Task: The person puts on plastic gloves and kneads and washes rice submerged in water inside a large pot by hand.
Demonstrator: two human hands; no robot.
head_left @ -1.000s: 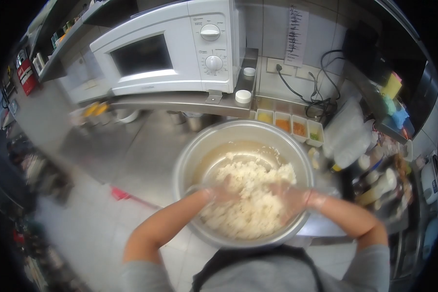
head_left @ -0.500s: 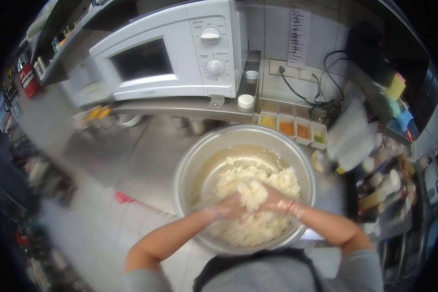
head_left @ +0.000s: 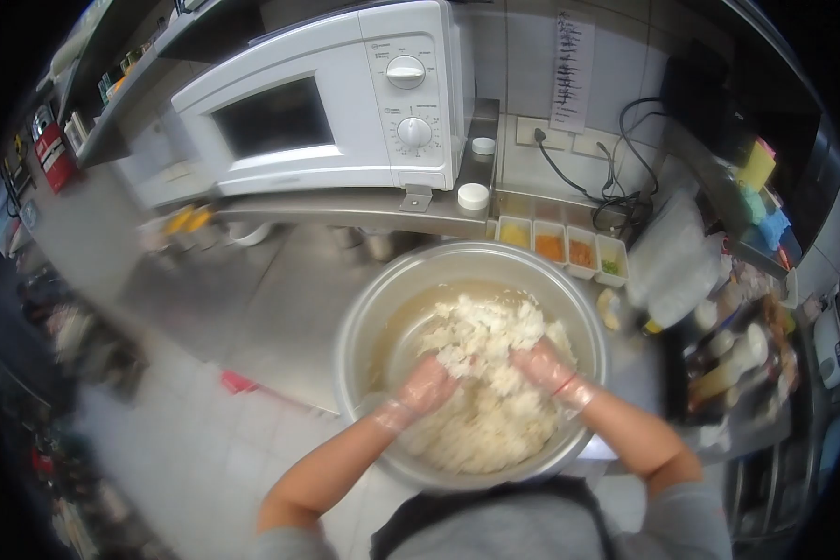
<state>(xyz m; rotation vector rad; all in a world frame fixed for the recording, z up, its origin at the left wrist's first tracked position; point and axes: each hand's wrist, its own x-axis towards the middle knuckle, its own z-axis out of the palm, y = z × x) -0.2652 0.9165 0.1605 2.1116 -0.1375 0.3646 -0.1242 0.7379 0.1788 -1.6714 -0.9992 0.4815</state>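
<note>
A wide metal pot [head_left: 355,308] holds a heap of white cooked rice [head_left: 490,434]. My left hand [head_left: 427,385], in a clear plastic glove, has its fingers curled into rice on the left side of the heap. On the right side my right hand [head_left: 541,366], gloved the same way, is closed around more rice. Loose clumps lie between the two hands, which are apart. Rice covers some of the fingertips.
Behind the pot stand small white containers [head_left: 551,245] with coloured ingredients. A white microwave [head_left: 355,103] sits on a raised metal shelf. Bottles [head_left: 728,369] and a plastic bag [head_left: 677,257] are at the right. A pink-handled tool [head_left: 238,381] lies left of the pot.
My hands have moved apart from where they were together around a clump of rice. That clump has broken up, and loose rice lies between them and farther back.
</note>
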